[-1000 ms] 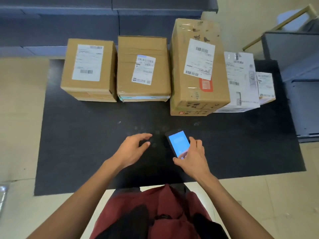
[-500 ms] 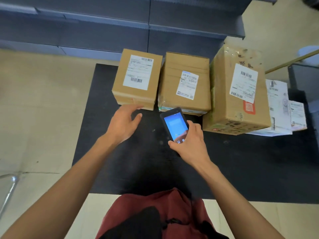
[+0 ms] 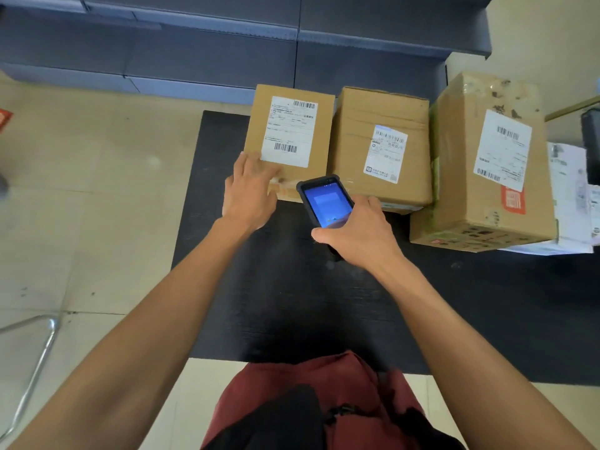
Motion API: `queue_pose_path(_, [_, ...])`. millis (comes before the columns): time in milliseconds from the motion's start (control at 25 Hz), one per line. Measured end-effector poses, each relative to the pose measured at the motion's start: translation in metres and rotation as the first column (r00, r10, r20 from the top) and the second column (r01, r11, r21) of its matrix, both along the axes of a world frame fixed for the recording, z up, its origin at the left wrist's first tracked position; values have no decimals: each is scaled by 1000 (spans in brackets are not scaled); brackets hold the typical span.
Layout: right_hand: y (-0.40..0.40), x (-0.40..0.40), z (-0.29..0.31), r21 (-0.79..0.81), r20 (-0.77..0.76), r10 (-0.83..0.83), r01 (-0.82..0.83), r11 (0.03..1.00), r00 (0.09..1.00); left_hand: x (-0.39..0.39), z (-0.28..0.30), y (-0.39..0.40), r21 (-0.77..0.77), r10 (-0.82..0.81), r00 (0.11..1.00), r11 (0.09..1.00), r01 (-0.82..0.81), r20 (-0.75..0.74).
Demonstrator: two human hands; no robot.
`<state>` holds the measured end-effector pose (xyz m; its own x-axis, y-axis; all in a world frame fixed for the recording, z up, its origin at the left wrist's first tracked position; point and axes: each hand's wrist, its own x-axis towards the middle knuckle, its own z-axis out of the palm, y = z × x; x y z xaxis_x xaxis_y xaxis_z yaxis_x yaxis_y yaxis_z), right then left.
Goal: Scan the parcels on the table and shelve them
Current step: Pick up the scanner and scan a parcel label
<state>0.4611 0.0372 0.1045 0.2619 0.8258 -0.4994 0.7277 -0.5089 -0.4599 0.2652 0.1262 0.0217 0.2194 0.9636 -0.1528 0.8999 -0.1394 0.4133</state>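
Observation:
A row of parcels stands at the back of the black table [image 3: 292, 303]. The leftmost cardboard parcel [image 3: 289, 108] bears a white label with barcodes. My left hand [image 3: 250, 190] lies on its near left corner with fingers stretched out over the top. My right hand [image 3: 360, 235] grips a black handheld scanner [image 3: 326, 203] with a lit blue screen, held just in front of that parcel's near edge. To the right stand a second cardboard parcel [image 3: 380, 108], a tall one [image 3: 487, 92] and white parcels [image 3: 568, 177] at the far right.
Grey-blue shelving [image 3: 227, 43] runs along the wall behind the table. A metal tube frame [image 3: 35, 355] shows on the tiled floor at the lower left. A dark object [image 3: 591, 141] stands at the right edge.
My left hand has moved forward from the table onto the leftmost parcel's corner. My right hand has carried the scanner forward to that parcel. The view has shifted left.

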Motion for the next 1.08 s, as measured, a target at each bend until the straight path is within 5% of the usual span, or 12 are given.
queue_pose_path(440, [6, -16, 5, 20, -11, 36, -36, 999, 999, 4, -7, -30, -18, -29, 992, 999, 27, -120])
queue_pose_path(1080, [0, -14, 5, 16, -33, -2, 2, 1000, 999, -2, -4, -21, -79, -54, 995, 996, 47, -82])
